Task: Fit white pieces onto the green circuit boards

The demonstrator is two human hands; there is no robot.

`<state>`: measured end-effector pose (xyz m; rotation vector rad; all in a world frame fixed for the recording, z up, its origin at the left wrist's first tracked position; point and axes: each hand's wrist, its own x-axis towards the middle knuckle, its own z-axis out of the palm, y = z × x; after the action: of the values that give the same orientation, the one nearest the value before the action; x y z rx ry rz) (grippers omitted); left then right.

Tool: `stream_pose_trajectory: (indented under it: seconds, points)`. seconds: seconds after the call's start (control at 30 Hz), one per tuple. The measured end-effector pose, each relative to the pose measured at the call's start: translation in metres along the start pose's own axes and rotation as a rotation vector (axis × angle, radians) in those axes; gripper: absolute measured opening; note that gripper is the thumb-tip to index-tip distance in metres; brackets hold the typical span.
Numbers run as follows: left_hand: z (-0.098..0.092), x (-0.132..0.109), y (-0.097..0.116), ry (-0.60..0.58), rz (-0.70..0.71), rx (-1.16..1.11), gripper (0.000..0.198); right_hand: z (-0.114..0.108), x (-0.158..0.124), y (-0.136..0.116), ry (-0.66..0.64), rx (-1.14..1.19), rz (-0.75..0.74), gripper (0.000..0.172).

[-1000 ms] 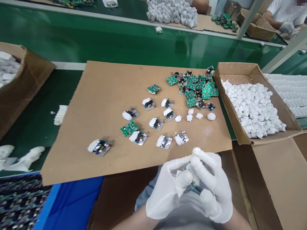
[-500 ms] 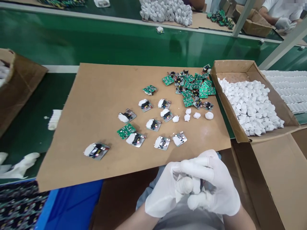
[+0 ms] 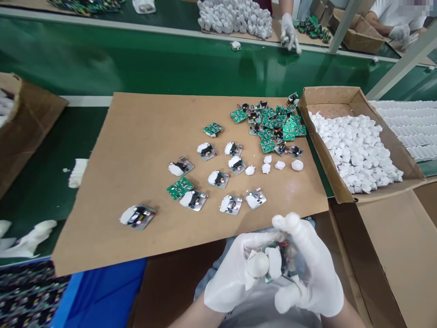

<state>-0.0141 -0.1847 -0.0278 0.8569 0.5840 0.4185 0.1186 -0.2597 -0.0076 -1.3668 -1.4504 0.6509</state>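
Both my hands wear white gloves and are close together at the board's near edge. My left hand [image 3: 232, 272] grips a small circuit board [image 3: 284, 253], its thumb beside a white pad [image 3: 274, 263] on the board. Dark parts of the board show to the right of the pad; the rest is hidden by the fingers. My right hand [image 3: 317, 273] is around the board's right side, thumb and fingers spread apart; whether it touches the board is unclear. Ahead on the brown work board [image 3: 143, 136] lie several circuit boards with white pads [image 3: 231, 204].
Green circuit boards [image 3: 273, 120] are piled at the back right, with loose white pads [image 3: 266, 168] in front. A cardboard box [image 3: 341, 93] of white pieces stands right. Left are another box [image 3: 34, 123] and a blue bin [image 3: 102, 287]. A co-worker's gloved hand [image 3: 289, 34] is across the green belt.
My right fingers have lifted and spread, exposing more of the circuit board in my left hand. A co-worker's gloved hand has appeared at the far belt edge. A small part on the belt has shifted right.
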Motion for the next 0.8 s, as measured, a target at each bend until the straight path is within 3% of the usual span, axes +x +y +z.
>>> stream_pose_trajectory:
  seconds: [0.07, 0.13, 0.27, 0.4, 0.53, 0.67, 0.8]
  points:
    - [-0.002, -0.001, -0.005, -0.036, -0.011, -0.016, 0.050, 0.000, -0.002, 0.001, -0.032, -0.213, -0.182, 0.063]
    - [-0.002, -0.001, -0.006, -0.030, 0.012, -0.019, 0.049, -0.001, -0.003, 0.001, -0.070, -0.345, -0.268, 0.063]
    - [0.003, -0.001, 0.000, -0.046, 0.018, -0.041, 0.052, -0.001, -0.003, -0.001, -0.081, -0.261, -0.242, 0.068]
    - [0.008, -0.002, 0.003, -0.056, -0.015, -0.109, 0.055, -0.001, -0.005, 0.000, -0.101, -0.360, -0.251, 0.059]
    - [0.010, 0.000, 0.008, -0.134, 0.019, -0.122, 0.055, -0.003, -0.006, 0.001, -0.042, -0.185, -0.145, 0.073]
    - [0.012, 0.002, 0.018, -0.210, -0.057, -0.092, 0.051, -0.002, 0.005, -0.003, -0.056, -0.123, -0.225, 0.059]
    - [0.013, 0.003, 0.023, -0.131, -0.014, -0.174, 0.048, -0.001, 0.013, -0.002, -0.046, -0.117, -0.289, 0.055]
